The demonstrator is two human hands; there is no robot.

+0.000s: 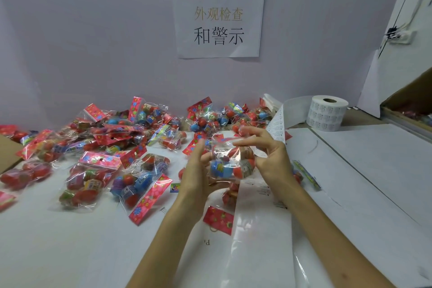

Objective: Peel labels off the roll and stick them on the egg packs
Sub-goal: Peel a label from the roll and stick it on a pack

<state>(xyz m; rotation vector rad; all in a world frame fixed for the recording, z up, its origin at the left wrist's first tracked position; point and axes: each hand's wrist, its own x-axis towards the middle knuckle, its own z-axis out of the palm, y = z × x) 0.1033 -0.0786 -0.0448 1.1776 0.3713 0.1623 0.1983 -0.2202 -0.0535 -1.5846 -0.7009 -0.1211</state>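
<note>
Head view: pack point(230, 162) held above surface point(70, 241), left grip point(198, 170) curled round it, right grip point(268, 154) pinching its side; label on it not discernible. Strip point(277, 124) trailed back to roll point(327, 112). Many packs point(105, 147) heaped beyond; most judged left to label.

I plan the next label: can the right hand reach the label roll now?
Probably yes, once it lets go: the right hand holds the egg pack, and nothing stands between it and the label roll.
</note>
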